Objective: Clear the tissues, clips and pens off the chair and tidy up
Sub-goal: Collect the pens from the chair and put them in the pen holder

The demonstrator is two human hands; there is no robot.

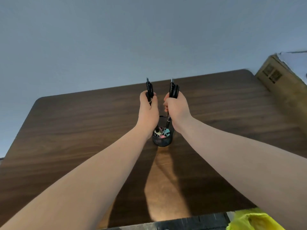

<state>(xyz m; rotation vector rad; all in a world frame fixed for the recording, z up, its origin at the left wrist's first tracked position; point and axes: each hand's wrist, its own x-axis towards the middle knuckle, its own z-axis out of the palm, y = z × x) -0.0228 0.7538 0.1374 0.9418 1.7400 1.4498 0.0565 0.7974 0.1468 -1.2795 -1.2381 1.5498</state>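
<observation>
A black mesh pen cup [162, 141] stands in the middle of the dark wooden table [83, 130]. Pastel binder clips [163, 132] lie inside it. My left hand [148, 110] is shut on a bunch of black pens [149, 89], held upright above the cup's left side. My right hand [176, 107] is shut on another bunch of black pens [174, 89], and the lower end of one pen [168, 122] reaches down into the cup. Both hands hover just over the cup, close together. No tissues or chair are in view.
A cardboard box [280, 80] sits beyond the table's far right corner. A yellow-green plastic bag [252, 219] shows at the bottom right, next to a dark edge [191, 224] at the table's near side. A plain grey wall rises behind the table.
</observation>
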